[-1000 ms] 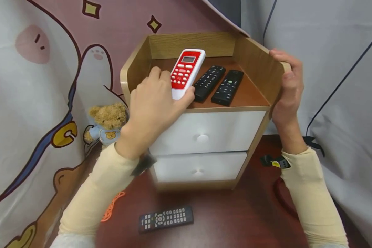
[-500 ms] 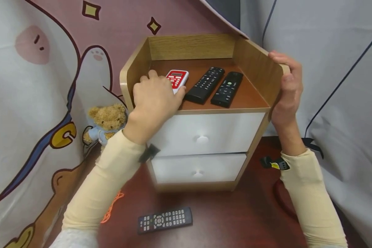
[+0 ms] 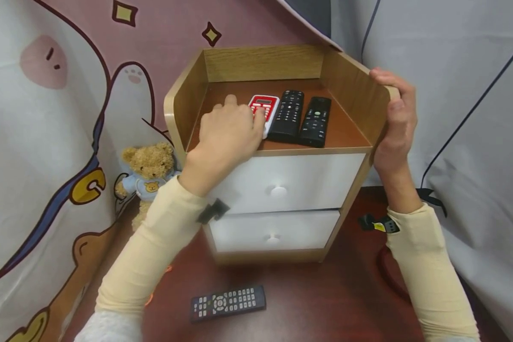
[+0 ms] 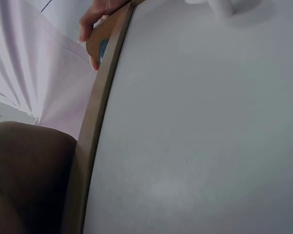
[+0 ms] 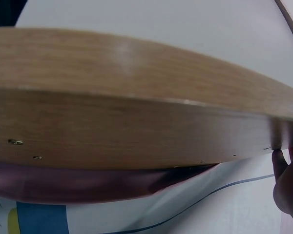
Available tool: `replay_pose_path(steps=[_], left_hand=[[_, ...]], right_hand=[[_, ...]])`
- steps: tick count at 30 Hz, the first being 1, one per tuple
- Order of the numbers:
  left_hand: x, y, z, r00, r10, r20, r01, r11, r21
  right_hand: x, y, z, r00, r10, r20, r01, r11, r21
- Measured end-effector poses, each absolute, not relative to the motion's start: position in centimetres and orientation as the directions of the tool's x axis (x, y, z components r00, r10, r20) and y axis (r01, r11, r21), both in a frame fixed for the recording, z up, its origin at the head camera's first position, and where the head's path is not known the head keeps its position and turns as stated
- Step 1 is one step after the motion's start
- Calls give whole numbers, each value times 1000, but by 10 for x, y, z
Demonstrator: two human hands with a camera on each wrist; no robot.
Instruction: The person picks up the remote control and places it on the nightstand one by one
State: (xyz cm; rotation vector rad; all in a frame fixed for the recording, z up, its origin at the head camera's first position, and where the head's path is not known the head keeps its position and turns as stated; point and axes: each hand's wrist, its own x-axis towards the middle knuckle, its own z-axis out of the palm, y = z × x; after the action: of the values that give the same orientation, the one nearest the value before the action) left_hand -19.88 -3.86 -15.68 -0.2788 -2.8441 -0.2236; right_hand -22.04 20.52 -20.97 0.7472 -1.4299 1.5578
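Note:
My left hand (image 3: 231, 128) lies over the top shelf of a small wooden cabinet (image 3: 262, 62), its thumb on the face of a red-and-white remote control (image 3: 265, 101). The hand covers that remote's lower left part. Close along its right side lie two black remotes, one (image 3: 288, 111) beside it and another (image 3: 316, 121) further right. My right hand (image 3: 396, 121) grips the front edge of the cabinet's right side panel; in the left wrist view the right hand's fingers (image 4: 88, 27) wrap that panel.
Two white drawers with round knobs, the upper drawer (image 3: 243, 187) and lower drawer (image 3: 239, 232), face me. A fourth remote (image 3: 228, 303) lies on the dark red tabletop (image 3: 325, 304) in front. A teddy bear (image 3: 151, 164) sits left of the cabinet. Printed cloth (image 3: 38, 142) hangs behind.
My left hand set the red-and-white remote down flat on the shelf, then slid it right. The black remotes have turned more upright and stand closer together. My right hand has stayed put.

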Motion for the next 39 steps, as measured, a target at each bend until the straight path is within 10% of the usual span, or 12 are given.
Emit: replay_pose_path(steps=[11,22,32,39], left_hand=[[-191,-36,-161,-913,181,365,241,962,127],[-178,-47,-170,-756,253,603,409,902,135],[-167,-43,-205,-221,412,884,757,644,-111],[-168,-31,-244,115,581,806,836,381,-394]], right_hand=[[-224,208,-211,-444,194,875,-886,53,-461],[-224,207,-211,-445,198,873,-887,38,-460],[-233,215,-213,-414,187,891,-902,45,-429],[-232,211,-213,-406,203,891,-903,59,-425]])
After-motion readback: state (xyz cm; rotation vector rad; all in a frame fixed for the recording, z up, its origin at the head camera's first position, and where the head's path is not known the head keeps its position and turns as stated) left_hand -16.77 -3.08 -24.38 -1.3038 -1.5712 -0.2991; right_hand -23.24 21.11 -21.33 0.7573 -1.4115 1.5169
